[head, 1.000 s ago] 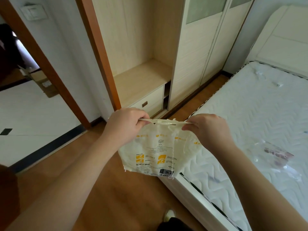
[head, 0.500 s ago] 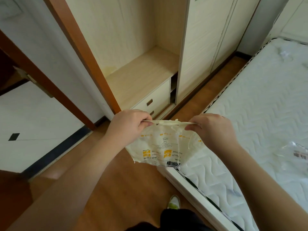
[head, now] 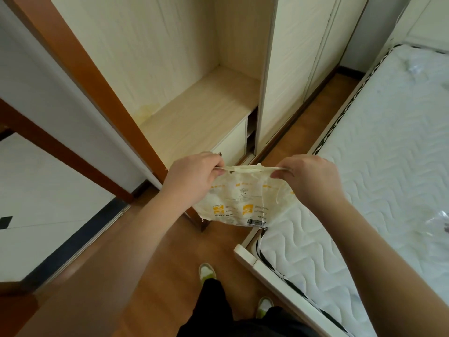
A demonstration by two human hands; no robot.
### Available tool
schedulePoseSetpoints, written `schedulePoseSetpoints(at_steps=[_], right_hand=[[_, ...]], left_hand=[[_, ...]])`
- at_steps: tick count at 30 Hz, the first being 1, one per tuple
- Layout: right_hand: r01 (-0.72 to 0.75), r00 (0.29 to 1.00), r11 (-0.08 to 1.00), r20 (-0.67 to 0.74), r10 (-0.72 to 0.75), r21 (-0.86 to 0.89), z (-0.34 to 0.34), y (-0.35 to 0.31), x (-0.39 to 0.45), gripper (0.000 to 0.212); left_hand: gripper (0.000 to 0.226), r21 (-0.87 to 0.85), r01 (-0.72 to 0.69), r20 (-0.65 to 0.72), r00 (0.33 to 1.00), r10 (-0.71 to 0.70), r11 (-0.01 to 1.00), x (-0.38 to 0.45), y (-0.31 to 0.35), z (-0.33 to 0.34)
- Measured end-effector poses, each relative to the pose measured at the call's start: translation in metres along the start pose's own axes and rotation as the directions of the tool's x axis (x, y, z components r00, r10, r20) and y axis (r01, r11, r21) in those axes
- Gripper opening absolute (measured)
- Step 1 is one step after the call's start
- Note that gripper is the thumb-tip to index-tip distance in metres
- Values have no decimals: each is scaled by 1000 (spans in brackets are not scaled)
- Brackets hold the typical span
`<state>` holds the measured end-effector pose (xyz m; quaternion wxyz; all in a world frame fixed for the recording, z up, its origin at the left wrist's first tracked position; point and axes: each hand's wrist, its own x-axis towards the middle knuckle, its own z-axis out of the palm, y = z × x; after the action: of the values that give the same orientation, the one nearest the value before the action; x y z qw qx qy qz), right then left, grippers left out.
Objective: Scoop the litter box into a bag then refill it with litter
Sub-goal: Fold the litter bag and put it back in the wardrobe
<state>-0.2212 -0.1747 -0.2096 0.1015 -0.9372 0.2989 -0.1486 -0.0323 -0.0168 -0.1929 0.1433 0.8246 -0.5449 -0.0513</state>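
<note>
I note one task item in view: a cream plastic bag (head: 239,200), thin and crumpled, printed with small yellow-orange squares, grey lines of text and a dark barcode patch near its lower edge. A loose thread or seam strand runs down its right half. I cannot read the print.

The bag is held in the air in front of the person, above the wooden floor (head: 155,283) and the near corner of the white quilted mattress (head: 379,166). Its top edge is stretched taut between both hands; the body hangs below them.

The left hand (head: 192,178) pinches the left end of that top edge, fingers curled tight round it. The right hand (head: 308,181) pinches the right end in the same manner. The two hands stand apart, level with each other.
</note>
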Motion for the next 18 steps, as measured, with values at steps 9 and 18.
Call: schedulePoseSetpoints(at_steps=[9, 18], right_hand=[[-123, 988, 991, -98, 117, -50, 39, -23, 65, 13], [-150, 968, 987, -213, 135, -56, 49, -31, 114, 12]], left_hand=[[15, -53, -97, -16, 995, 96, 994, 68, -69, 7], [11, -38, -185, -164, 971, 177, 982, 131, -95, -1]])
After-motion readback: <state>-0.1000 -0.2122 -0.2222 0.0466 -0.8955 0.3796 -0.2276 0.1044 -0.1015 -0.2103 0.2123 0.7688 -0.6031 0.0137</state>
